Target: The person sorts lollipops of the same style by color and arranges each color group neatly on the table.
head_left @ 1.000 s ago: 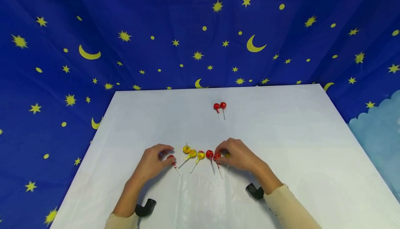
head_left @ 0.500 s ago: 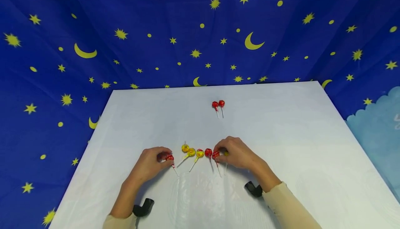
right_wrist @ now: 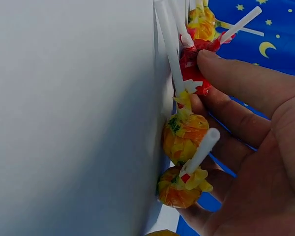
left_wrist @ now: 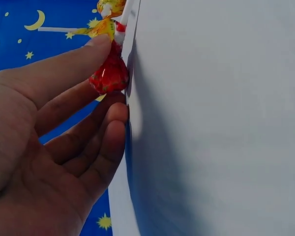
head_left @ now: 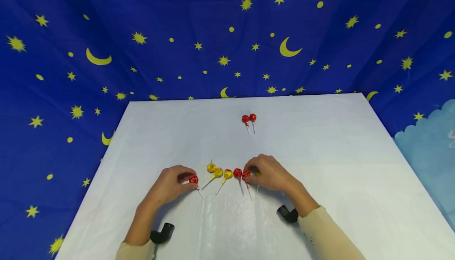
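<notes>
My left hand [head_left: 171, 185] pinches a red lollipop [head_left: 193, 179] between thumb and fingers at the left end of a loose row. The lollipop's white stick points toward me. In the left wrist view, the thumb lies over the neck of this red lollipop [left_wrist: 109, 76]. My right hand [head_left: 270, 174] pinches another red lollipop [head_left: 246, 174], beside a red lollipop [head_left: 237, 173] in the row. Yellow lollipops [head_left: 218, 172] and a yellow-and-red one [head_left: 228, 174] lie between the hands. Beneath my right palm, mostly hidden from above, are more yellow lollipops [right_wrist: 186, 135].
Two red lollipops [head_left: 245, 118] lie side by side farther back on the white table [head_left: 302, 133]. A black wrist mount [head_left: 162, 233] is on each forearm. A blue curtain [head_left: 160, 23] with moons and stars hangs behind the table's far edge.
My left fingers have closed in on the red lollipop, which they stood spread around a second ago. The right hand keeps its hold. The head view has shifted slightly.
</notes>
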Motion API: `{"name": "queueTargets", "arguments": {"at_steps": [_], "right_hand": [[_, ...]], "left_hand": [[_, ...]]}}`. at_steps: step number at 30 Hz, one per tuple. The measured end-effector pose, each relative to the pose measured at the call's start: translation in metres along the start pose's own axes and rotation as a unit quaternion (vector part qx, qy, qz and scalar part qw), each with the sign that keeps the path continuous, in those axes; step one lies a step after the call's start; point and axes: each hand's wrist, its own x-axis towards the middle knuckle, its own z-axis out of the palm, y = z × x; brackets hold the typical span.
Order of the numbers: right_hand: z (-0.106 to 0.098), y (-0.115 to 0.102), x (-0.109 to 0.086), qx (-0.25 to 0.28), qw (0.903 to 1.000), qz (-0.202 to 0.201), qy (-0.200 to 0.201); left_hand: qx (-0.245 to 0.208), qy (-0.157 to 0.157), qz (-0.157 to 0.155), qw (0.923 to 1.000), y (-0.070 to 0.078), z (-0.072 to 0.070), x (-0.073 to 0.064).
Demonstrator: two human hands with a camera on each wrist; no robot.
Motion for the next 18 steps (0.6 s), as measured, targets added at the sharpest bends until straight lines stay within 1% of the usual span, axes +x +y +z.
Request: {"name": "queueTargets", "arguments": {"at_steps": [5, 8, 13, 18], "right_hand": [[-0.004, 0.001, 0.0, 0.016, 0.9999, 0.005, -0.003], [-0.008, 0.003, 0.001, 0.026, 0.9997, 0.006, 0.003], [-0.018, 0.008, 0.004, 0.035, 0.9991, 0.022, 0.012], [-0.029, 0.014, 0.009, 0.048, 0.9982, 0.03, 0.021]], "left_hand": [[-0.005, -0.006, 0.006, 0.9999, -0.003, -0.002, -0.002], [-0.004, -0.007, 0.006, 0.9999, -0.004, -0.001, -0.002], [-0.004, -0.006, 0.007, 0.9999, -0.005, -0.001, -0.001], [-0.005, -0.004, -0.001, 1.0, -0.004, 0.0, 0.0]]}}
